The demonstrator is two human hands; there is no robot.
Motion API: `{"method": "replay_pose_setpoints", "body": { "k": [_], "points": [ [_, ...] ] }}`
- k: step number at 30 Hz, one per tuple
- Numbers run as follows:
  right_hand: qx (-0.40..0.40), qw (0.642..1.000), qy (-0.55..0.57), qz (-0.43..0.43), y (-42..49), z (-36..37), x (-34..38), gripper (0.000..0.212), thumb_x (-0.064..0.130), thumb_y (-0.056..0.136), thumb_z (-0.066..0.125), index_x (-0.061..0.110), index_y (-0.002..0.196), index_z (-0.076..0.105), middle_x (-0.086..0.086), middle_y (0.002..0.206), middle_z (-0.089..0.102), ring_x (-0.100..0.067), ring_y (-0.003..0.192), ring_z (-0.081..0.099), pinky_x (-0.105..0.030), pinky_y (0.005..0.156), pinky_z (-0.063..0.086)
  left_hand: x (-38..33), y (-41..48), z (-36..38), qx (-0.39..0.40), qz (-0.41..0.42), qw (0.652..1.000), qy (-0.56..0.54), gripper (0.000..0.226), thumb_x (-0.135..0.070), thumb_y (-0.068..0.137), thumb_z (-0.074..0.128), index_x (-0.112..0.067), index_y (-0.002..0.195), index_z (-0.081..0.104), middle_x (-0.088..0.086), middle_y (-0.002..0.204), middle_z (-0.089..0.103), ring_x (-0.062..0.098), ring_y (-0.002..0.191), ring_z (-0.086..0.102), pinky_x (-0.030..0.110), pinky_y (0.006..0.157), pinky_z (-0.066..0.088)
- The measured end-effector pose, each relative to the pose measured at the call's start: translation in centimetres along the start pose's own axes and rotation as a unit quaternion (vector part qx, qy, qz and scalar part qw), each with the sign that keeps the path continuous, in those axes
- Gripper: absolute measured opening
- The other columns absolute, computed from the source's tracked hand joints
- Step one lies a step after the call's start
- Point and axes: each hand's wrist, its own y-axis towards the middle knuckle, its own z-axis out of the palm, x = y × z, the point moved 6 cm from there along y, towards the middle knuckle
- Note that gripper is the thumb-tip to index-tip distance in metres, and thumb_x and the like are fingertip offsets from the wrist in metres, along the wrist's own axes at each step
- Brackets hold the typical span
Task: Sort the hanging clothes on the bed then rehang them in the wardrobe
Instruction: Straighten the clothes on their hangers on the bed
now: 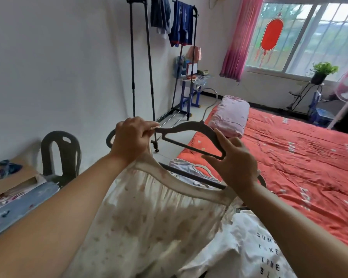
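Above the bed's (289,157) near edge, your left hand (132,140) clamps its fingers round the grey hanger's (189,129) left arm; your right hand (236,163) pinches the right corner. Ease it level into the pale garment's (149,217) neckline.

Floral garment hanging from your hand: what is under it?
A white top with a grey collar peeks out, and a white lettered shirt lies lower right. The rest beneath the floral garment is covered.

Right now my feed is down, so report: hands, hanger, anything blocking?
Left hand grips grey hanger end and cream garment. Right hand pinches other end. Garment hangs below hanger. Nothing between hands and clothes rack.
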Motion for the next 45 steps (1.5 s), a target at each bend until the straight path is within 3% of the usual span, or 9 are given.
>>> {"method": "replay_pose_setpoints", "body": {
  "k": [4,11,21,25,29,34,37,41,45],
  "points": [
    [0.021,1.0,0.01,0.013,3.6,5.9,-3.9,0.08,0.048,0.06,0.083,0.017,0.128,0.057,-0.006,0.079,0.062,-0.022,0.056,0.059,-0.024,0.045,0.043,3.2,4.0,6.9,0.03,-0.014,0.999,0.001,0.024,-0.018,0.076,0.061,-0.014,0.096,0.075,0.007,0.075,0.068,0.03,0.071,0.063,0.039,0.072,0.045],
    [0.075,0.995,0.006,0.071,6.8,15.4,-11.9,0.08,0.043,0.052,0.088,0.017,0.123,0.062,-0.003,0.071,0.057,-0.021,0.049,0.054,-0.019,0.042,0.031,7.7,8.0,19.9,0.099,-0.031,0.995,-0.011,0.025,-0.024,0.078,0.057,-0.016,0.095,0.074,0.005,0.08,0.07,0.03,0.076,0.065,0.046,0.073,0.05],
    [0.191,0.966,0.011,0.175,6.6,28.3,-22.7,0.081,0.051,0.069,0.074,0.025,0.14,0.043,-0.001,0.093,0.053,-0.016,0.073,0.051,-0.026,0.059,0.039,12.3,8.9,37.0,0.175,-0.03,0.984,-0.012,0.031,-0.025,0.078,0.05,-0.013,0.094,0.073,0.01,0.073,0.066,0.034,0.065,0.062,0.042,0.065,0.047],
    [0.243,0.939,0.021,0.244,4.1,35.5,-27.4,0.083,0.065,0.069,0.063,0.05,0.141,0.022,0.012,0.096,0.043,-0.015,0.088,0.054,-0.044,0.079,0.05,15.3,5.9,44.6,0.252,-0.08,0.964,-0.01,0.043,-0.019,0.084,0.056,-0.008,0.126,0.057,0.019,0.1,0.066,0.04,0.091,0.061,0.051,0.083,0.043],
    [0.287,0.915,0.024,0.283,0.7,42.5,-30.9,0.086,0.067,0.068,0.061,0.063,0.133,0.004,0.014,0.092,0.038,-0.019,0.092,0.056,-0.051,0.084,0.047,17.6,-0.6,51.0,0.372,-0.117,0.921,-0.011,0.073,-0.029,0.094,0.05,-0.016,0.15,0.004,0.011,0.155,0.019,0.029,0.143,0.015,0.042,0.115,0.012],
    [0.307,0.884,0.032,0.352,-2.5,49.4,-34.7,0.077,0.051,0.075,0.07,0.052,0.139,0.027,0.007,0.094,0.04,-0.024,0.093,0.055,-0.044,0.089,0.044,19.0,-8.8,56.7,0.492,-0.13,0.861,0.017,0.099,-0.043,0.09,0.051,-0.028,0.137,-0.035,0.002,0.154,-0.025,0.023,0.144,-0.014,0.045,0.117,0.006],
    [0.323,0.88,0.012,0.348,-4.2,53.0,-36.2,0.074,0.046,0.077,0.07,0.042,0.141,0.033,0.002,0.096,0.042,-0.029,0.093,0.055,-0.041,0.088,0.044,19.6,-11.6,59.9,0.565,-0.118,0.812,0.079,0.095,-0.051,0.092,0.043,-0.019,0.129,-0.038,0.007,0.146,-0.038,0.027,0.14,-0.026,0.043,0.115,-0.006],
    [0.353,0.882,-0.067,0.304,-6.9,56.5,-36.7,0.064,0.043,0.087,0.058,0.03,0.145,0.033,-0.009,0.121,0.053,-0.03,0.115,0.049,-0.037,0.097,0.034,20.3,-13.7,63.5,0.6,-0.123,0.783,0.112,0.094,-0.058,0.089,0.042,-0.02,0.138,-0.03,0.008,0.131,-0.047,0.032,0.138,-0.029,0.044,0.113,-0.012],
    [0.374,0.868,-0.081,0.317,-9.7,58.1,-36.6,0.055,0.043,0.099,0.032,0.033,0.149,0.013,0.004,0.145,0.035,-0.017,0.135,0.029,-0.038,0.113,0.013,21.1,-14.9,64.8,0.611,-0.124,0.772,0.123,0.095,-0.059,0.089,0.041,-0.018,0.132,-0.034,0.009,0.129,-0.049,0.033,0.136,-0.031,0.044,0.112,-0.015]
  ]
}}
